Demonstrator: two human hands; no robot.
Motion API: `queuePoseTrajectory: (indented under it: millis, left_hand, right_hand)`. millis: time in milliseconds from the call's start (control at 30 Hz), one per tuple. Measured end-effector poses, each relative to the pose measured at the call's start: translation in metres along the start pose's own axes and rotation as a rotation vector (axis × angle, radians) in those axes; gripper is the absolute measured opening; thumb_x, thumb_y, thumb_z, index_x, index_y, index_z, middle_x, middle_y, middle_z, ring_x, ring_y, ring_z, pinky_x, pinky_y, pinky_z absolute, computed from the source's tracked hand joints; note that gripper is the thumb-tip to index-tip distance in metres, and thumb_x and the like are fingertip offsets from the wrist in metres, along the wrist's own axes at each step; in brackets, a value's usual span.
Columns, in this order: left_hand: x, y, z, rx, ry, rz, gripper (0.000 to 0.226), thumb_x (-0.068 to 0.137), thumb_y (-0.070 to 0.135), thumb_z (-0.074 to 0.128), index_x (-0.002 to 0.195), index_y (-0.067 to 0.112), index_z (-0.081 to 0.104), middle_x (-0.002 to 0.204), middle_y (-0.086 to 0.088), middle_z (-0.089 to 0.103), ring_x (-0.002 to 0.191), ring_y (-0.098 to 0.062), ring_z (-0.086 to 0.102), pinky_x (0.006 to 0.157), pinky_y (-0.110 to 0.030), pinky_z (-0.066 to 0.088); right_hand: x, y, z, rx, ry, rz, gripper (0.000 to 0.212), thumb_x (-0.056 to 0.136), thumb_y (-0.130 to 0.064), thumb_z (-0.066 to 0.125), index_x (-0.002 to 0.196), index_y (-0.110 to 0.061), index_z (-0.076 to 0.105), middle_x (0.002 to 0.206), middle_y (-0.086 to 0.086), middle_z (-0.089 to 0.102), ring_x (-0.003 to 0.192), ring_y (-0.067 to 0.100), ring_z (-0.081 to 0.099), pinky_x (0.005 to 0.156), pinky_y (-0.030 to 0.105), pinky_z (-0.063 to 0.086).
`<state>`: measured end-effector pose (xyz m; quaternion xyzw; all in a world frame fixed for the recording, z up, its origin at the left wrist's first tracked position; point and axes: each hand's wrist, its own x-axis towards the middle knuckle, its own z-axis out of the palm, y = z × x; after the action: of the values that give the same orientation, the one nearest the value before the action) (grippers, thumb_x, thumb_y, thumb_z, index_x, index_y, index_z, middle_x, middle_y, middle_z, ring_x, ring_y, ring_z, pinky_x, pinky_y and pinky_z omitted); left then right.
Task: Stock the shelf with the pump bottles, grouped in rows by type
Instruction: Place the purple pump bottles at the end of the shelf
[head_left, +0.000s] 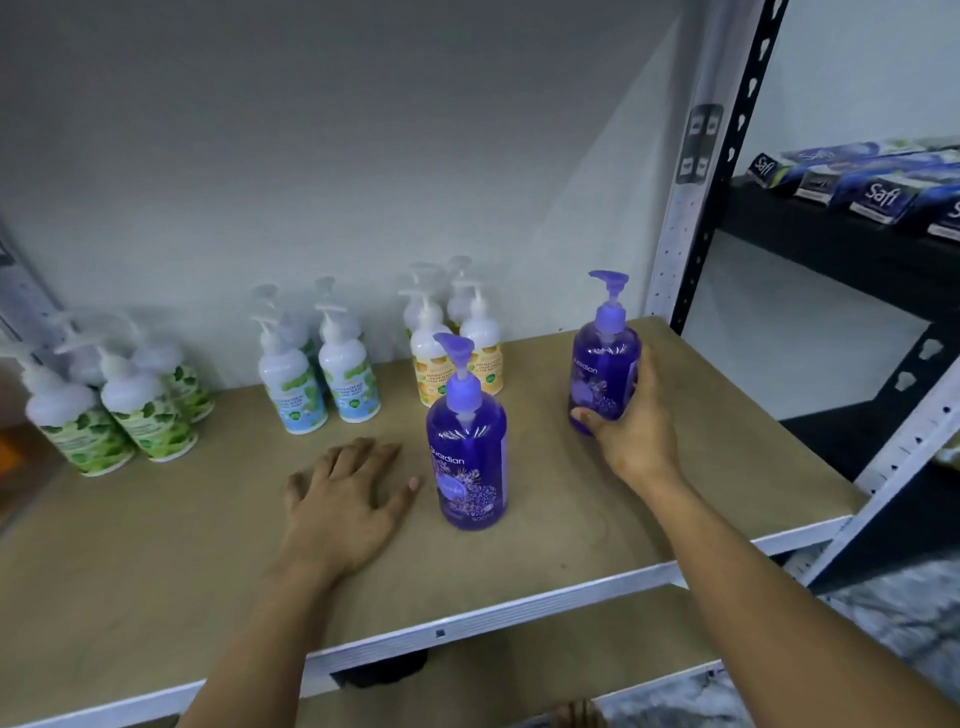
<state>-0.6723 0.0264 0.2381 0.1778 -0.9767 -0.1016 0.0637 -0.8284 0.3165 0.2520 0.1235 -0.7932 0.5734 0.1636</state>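
Shelf (571, 519): right hand (636, 431) grasps rear purple pump bottle (605, 364), aligning it behind the front purple bottle (466, 447) to form a row; left hand (343, 499) rests flat, fingers released.

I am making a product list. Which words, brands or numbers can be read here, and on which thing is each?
"uardian" on the near purple bottle, first letter turned away.
"uardian" on the far purple bottle.
"Safi" on the boxes at right.
Labels on the white bottles: too blurred to read.
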Motion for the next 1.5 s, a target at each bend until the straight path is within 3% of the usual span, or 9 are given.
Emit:
queuePoseTrajectory:
  millis: [133,367,567,667,967,1067,1167,1333,1500]
  left_hand:
    - [0.003,-0.001,0.002,0.017,0.000,0.010,0.072,0.087,0.082,0.017,0.150,0.051,0.026,0.161,0.018,0.023,0.148,-0.010,0.017,0.117,-0.052,0.017]
    - [0.010,-0.003,0.005,0.076,-0.030,0.040,0.089,0.076,0.087,-0.007,0.155,0.051,0.012,0.166,0.017,0.012,0.152,-0.007,0.009,0.118,-0.049,0.015]
    - [0.015,-0.002,0.007,0.111,-0.011,0.050,0.106,0.062,0.089,-0.025,0.154,0.052,0.010,0.165,0.021,0.010,0.152,-0.005,0.008,0.116,-0.047,0.017]
    - [0.016,-0.002,0.007,0.115,0.008,0.054,0.106,0.062,0.090,-0.025,0.154,0.052,0.014,0.164,0.022,0.015,0.151,-0.005,0.013,0.116,-0.046,0.020]
    - [0.019,-0.003,0.011,0.072,0.014,0.064,0.102,0.067,0.089,-0.020,0.153,0.049,0.018,0.162,0.022,0.017,0.149,-0.005,0.018,0.117,-0.045,0.019]
    - [0.019,-0.003,0.011,0.051,0.006,0.064,0.102,0.068,0.089,-0.020,0.154,0.049,0.017,0.161,0.023,0.015,0.148,-0.005,0.019,0.118,-0.046,0.019]
    - [0.020,-0.002,0.010,0.049,0.002,0.058,0.102,0.067,0.090,-0.020,0.154,0.049,0.015,0.162,0.023,0.014,0.150,-0.004,0.015,0.119,-0.047,0.018]
    - [0.019,0.000,0.009,0.033,-0.004,0.027,0.103,0.064,0.092,-0.018,0.153,0.052,0.016,0.163,0.024,0.012,0.151,-0.004,0.011,0.120,-0.046,0.015]
    - [0.019,0.003,0.007,0.030,-0.030,0.006,0.093,0.068,0.084,-0.006,0.153,0.052,0.014,0.164,0.023,0.009,0.151,-0.005,0.012,0.121,-0.045,0.014]
  right_hand:
    - [0.040,0.019,0.001,0.015,-0.017,0.012,0.100,0.069,-0.011,0.089,0.147,-0.039,0.033,0.131,-0.018,0.053,0.112,-0.001,0.055,0.089,0.018,0.047]
    - [0.104,0.046,-0.004,-0.021,-0.006,0.055,0.100,0.071,-0.010,0.089,0.150,-0.026,0.031,0.136,-0.006,0.052,0.117,0.008,0.050,0.092,0.024,0.046]
    - [0.141,0.060,-0.006,-0.039,0.013,0.103,0.098,0.074,-0.009,0.086,0.152,-0.026,0.030,0.135,-0.007,0.052,0.116,0.008,0.048,0.094,0.022,0.042]
    - [0.154,0.066,-0.005,-0.055,0.031,0.115,0.098,0.074,-0.008,0.086,0.152,-0.028,0.031,0.137,-0.004,0.054,0.116,0.010,0.051,0.099,0.027,0.043]
    - [0.165,0.078,-0.001,-0.037,0.069,0.116,0.094,0.078,-0.010,0.084,0.154,-0.024,0.031,0.145,0.000,0.051,0.124,0.016,0.053,0.096,0.020,0.042]
    - [0.161,0.079,0.007,-0.059,0.184,0.127,0.103,0.073,-0.022,0.089,0.154,-0.018,0.026,0.149,0.004,0.038,0.128,0.017,0.047,0.103,0.026,0.042]
    - [0.164,0.079,0.017,-0.139,0.290,0.170,0.108,0.067,-0.036,0.092,0.150,-0.012,0.026,0.144,0.009,0.032,0.127,0.024,0.047,0.095,0.025,0.042]
    - [0.177,0.078,0.037,-0.300,0.391,0.220,0.108,0.055,-0.053,0.091,0.136,-0.013,0.031,0.132,0.011,0.037,0.118,0.031,0.049,0.095,0.046,0.053]
    - [0.184,0.081,0.044,-0.342,0.436,0.240,0.104,0.059,-0.045,0.092,0.137,-0.009,0.033,0.132,0.014,0.041,0.119,0.032,0.048,0.097,0.047,0.050]
